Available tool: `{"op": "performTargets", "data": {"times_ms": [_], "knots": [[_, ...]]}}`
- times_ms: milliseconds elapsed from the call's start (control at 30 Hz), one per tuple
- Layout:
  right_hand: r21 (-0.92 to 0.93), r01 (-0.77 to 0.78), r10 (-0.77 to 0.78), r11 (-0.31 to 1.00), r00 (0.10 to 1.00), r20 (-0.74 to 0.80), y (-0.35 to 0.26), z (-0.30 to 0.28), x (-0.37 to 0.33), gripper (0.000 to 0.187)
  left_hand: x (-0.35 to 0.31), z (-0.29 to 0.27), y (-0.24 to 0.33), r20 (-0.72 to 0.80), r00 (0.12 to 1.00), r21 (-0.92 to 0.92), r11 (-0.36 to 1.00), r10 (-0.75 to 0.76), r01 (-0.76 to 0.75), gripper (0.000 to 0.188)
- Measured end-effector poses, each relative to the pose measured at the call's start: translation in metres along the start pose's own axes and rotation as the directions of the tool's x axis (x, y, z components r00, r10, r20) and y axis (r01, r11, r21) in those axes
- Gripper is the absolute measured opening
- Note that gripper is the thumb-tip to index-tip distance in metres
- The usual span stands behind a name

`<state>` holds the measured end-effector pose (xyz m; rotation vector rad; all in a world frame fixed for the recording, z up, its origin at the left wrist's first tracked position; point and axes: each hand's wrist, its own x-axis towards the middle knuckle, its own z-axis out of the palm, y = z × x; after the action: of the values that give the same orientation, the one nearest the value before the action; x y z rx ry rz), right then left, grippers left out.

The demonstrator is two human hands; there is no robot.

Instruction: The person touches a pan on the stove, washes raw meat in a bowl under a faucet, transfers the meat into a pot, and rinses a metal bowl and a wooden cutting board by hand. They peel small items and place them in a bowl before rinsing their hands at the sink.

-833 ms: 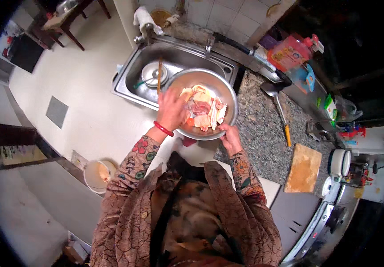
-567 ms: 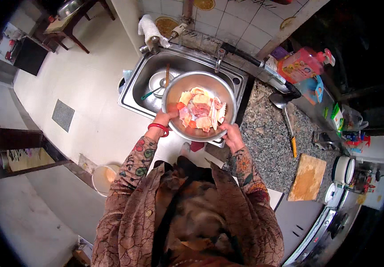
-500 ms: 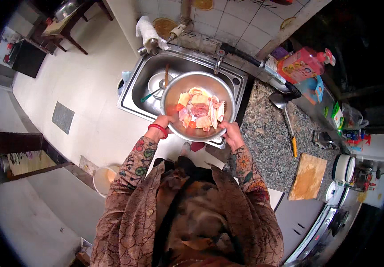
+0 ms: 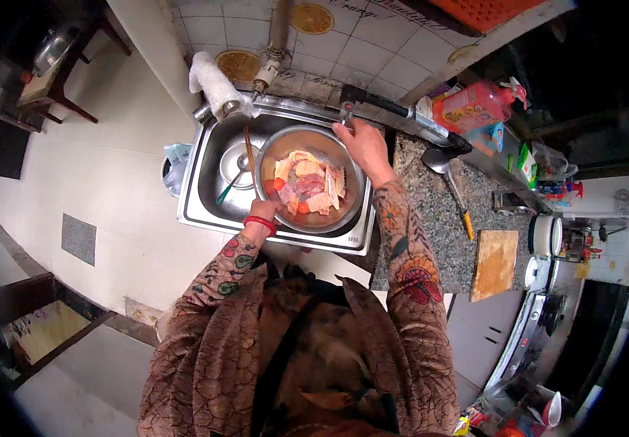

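Bowl [image 4: 314, 140], steel, sits in the sink's [image 4: 347, 242] right part, raw meat [image 4: 311, 183] inside. I judge it stiff, fairly weighty, slick when wet (meat soft, slippery); best hold is opposite sides of the rim. Left hand [image 4: 265, 210] pinches the near-left rim, fingertips hidden. Right hand [image 4: 369, 151] is at the tap [image 4: 347, 109]; I can't tell its grip. Bowl's base: hidden.

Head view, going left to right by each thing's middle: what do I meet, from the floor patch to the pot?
Grey floor patch, left hand, steel bowl, right hand, yellow-handled utensil, cutting board, white pot.
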<state>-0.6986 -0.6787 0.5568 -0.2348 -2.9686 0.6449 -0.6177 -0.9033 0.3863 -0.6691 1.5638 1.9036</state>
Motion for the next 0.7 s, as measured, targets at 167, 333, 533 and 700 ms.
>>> {"op": "performTargets", "data": {"times_ms": [167, 333, 533, 700], "knots": [[-0.208, 0.048, -0.046, 0.977, 0.999, 0.018, 0.005, 0.014, 0.012, 0.031, -0.006, -0.004, 0.016, -0.023, 1.000, -0.048, 0.999, 0.002, -0.003, 0.026], [-0.257, 0.096, -0.091, 0.962, 0.995, 0.032, 0.010, 0.006, 0.012, 0.024, 0.011, -0.018, 0.016, 0.090, 0.996, -0.032, 0.999, -0.006, 0.009, 0.023], [-0.214, 0.087, -0.087, 0.973, 0.996, 0.012, 0.015, 0.007, 0.012, 0.022, 0.001, -0.014, 0.034, 0.136, 0.990, -0.043, 0.999, -0.025, 0.031, 0.023], [-0.193, 0.070, -0.068, 0.979, 0.997, 0.021, 0.009, 0.004, 0.011, 0.022, 0.002, -0.014, 0.036, 0.169, 0.985, -0.069, 0.997, -0.014, 0.026, 0.020]]}}
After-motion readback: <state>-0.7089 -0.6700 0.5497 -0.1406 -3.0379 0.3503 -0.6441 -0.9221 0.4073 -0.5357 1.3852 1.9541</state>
